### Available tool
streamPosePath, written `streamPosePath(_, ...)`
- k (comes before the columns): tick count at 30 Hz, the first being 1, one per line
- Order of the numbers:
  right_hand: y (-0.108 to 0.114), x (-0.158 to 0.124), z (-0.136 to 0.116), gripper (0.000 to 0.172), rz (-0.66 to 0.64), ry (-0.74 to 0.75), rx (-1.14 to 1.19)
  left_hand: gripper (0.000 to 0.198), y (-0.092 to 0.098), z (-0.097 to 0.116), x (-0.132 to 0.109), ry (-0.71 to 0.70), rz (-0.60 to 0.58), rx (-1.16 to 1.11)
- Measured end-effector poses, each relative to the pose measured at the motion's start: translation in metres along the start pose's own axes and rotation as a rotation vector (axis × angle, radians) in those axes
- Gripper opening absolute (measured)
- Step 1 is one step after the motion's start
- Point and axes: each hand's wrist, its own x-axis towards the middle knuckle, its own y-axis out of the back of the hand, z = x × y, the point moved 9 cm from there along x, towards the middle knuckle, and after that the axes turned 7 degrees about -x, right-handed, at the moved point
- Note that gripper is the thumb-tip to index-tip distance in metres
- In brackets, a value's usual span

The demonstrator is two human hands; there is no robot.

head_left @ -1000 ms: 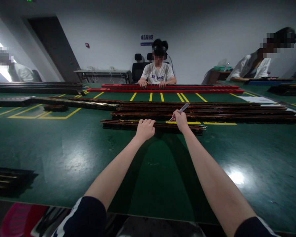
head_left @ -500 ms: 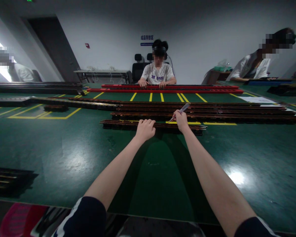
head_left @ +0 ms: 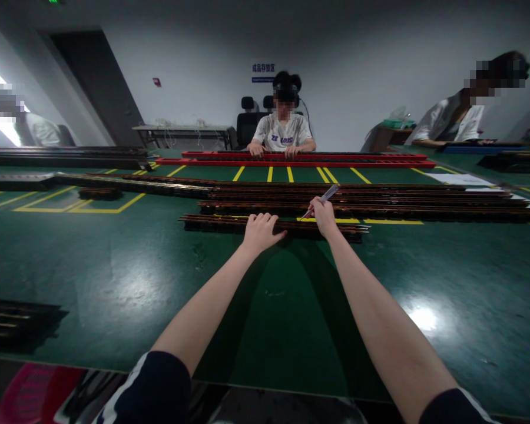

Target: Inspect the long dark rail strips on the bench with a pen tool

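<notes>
A long, narrow dark strip (head_left: 212, 222) with brownish edges lies crosswise on the green table in front of me. My left hand (head_left: 261, 231) holds it down near the middle, fingers curled over its far side and thumb stretched out along the near side. In my right hand (head_left: 323, 215) is a slim pointed tool (head_left: 331, 192) with a pale handle, gripped like a pen. Its tip slants down to the left, at the strip; whether it touches cannot be made out. Thin bright ends (head_left: 365, 228) stick out at the strip's right end.
Several similar long strips (head_left: 424, 203) lie just beyond, others (head_left: 13, 324) at the near left. Red rails (head_left: 357, 163) lie farther back, before a seated person (head_left: 285, 131). Other people sit left and right. Yellow lines mark the green table (head_left: 274, 330). A pink basket (head_left: 30, 388) stands below its edge.
My left thumb has stretched out to the right along the strip. The right hand and its tool have hardly moved.
</notes>
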Motion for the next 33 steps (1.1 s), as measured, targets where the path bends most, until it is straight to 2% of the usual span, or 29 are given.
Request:
streamPosePath(17, -0.001, -0.003, -0.008, 0.026, 0.01, 0.037, -0.075, 0.039, 0.003, 0.002, -0.001, 0.012, 0.03, 0.019)
streamPosePath(33, -0.008, -0.005, -0.011, 0.025, -0.037, 0.081, -0.063, 0.03, 0.004, 0.0, -0.002, 0.017, 0.04, -0.027)
